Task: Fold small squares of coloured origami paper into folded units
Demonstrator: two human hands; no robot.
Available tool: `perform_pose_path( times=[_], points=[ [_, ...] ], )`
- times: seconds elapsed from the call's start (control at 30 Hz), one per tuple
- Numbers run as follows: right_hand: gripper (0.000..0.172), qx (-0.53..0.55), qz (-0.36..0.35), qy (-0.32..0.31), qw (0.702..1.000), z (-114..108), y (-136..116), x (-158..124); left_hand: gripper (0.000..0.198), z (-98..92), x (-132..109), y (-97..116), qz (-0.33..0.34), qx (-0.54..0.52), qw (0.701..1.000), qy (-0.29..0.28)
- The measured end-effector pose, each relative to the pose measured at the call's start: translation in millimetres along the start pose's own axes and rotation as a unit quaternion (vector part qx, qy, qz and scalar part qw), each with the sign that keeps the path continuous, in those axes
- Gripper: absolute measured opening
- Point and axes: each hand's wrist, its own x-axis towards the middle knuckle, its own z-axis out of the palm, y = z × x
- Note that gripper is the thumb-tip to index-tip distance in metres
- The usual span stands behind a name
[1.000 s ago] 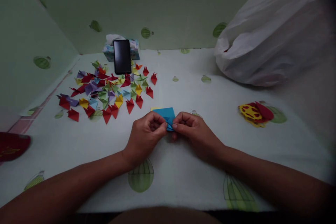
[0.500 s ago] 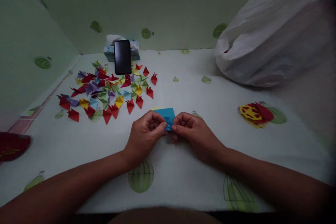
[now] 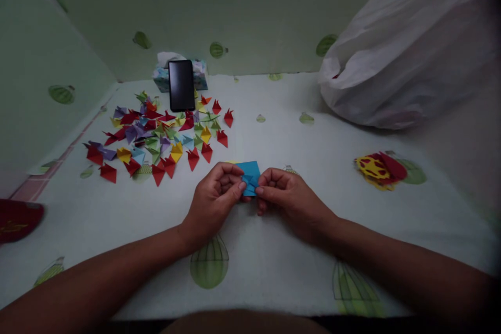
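Note:
My left hand (image 3: 213,201) and my right hand (image 3: 287,198) meet at the middle of the table, both pinching a small folded piece of blue paper (image 3: 249,183) between thumbs and fingertips. Just behind it lies a flat blue paper sheet (image 3: 250,169) on a thin stack, with a yellow edge showing under it. To the far left spreads a pile of folded paper pieces (image 3: 156,133) in red, yellow, green, purple and blue.
A black phone (image 3: 181,85) leans against a tissue box (image 3: 200,74) at the back. A large white plastic bag (image 3: 407,47) fills the back right. Red and yellow cut paper (image 3: 379,168) lies at the right. A dark red object (image 3: 18,219) sits at the left edge.
My left thumb has slid slightly along the small blue fold toward the right hand. Both hands stay in nearly the same place.

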Motion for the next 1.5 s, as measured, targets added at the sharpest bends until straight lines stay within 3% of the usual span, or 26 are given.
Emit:
perform_pose_path(
  times=[0.3,0.53,0.7,1.0,1.5],
  points=[
    [0.021,-0.033,-0.007,-0.014,0.999,-2,3,1,0.022,-2.2,2,-3,0.006,0.071,0.997,0.010],
    [0.018,-0.083,-0.004,-0.037,0.996,-3,0,2,0.017,-3.6,6,0,-0.067,0.070,0.995,-0.021],
    [0.015,-0.072,-0.033,-0.024,0.997,-6,-1,2,0.018,-4.3,7,2,-0.091,0.068,0.993,-0.009],
    [0.014,-0.051,-0.073,-0.024,0.996,-10,0,5,0.023,-2.7,6,3,-0.070,0.042,0.996,0.042],
    [0.013,-0.045,-0.060,-0.024,0.997,-6,-2,1,0.016,-1.1,4,1,-0.068,0.030,0.997,0.014]
  ],
)
